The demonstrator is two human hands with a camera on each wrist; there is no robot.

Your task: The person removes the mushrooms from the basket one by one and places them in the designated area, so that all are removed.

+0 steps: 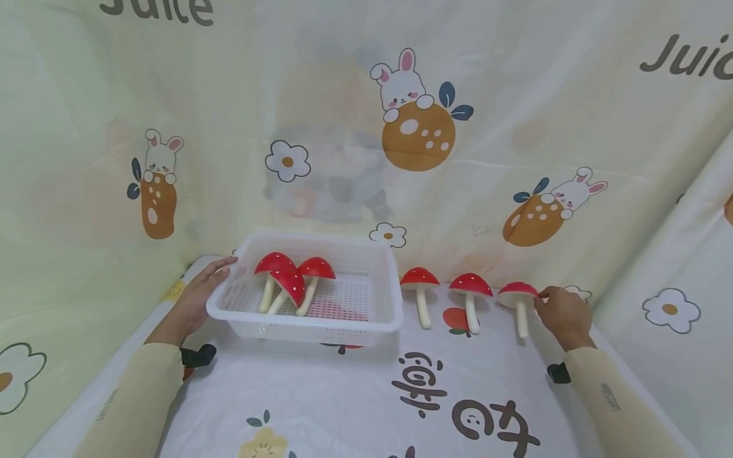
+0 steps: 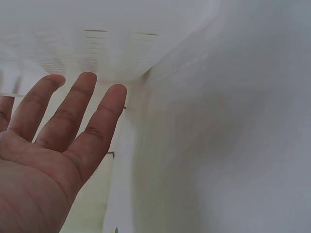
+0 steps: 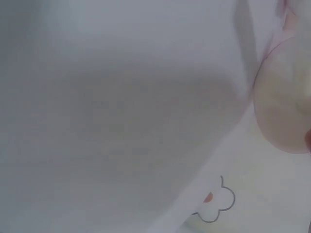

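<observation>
A white plastic basket [image 1: 309,327] with perforated walls holds three toy mushrooms with red, white-dotted caps [image 1: 276,261] and pale stems, heaped at its left. My left hand [image 1: 197,299] is at the basket's left side, fingers by the rim; its fingers look extended in the left wrist view [image 2: 53,145]. Three more mushrooms stand in a row right of the basket: one nearest it [image 1: 420,278], a middle one [image 1: 471,285] and the rightmost one [image 1: 518,291]. My right hand [image 1: 565,315] pinches the rightmost mushroom's cap edge. The right wrist view shows its pale underside [image 3: 282,107] and barely a fingertip.
A white printed cloth [image 1: 343,401] covers the table. Behind it hangs a pale curtain [image 1: 338,95] with rabbit and flower prints, close to the basket and mushrooms. More curtain [image 1: 687,254] stands along the right side. Dark straps [image 1: 197,356] sit at the wrists.
</observation>
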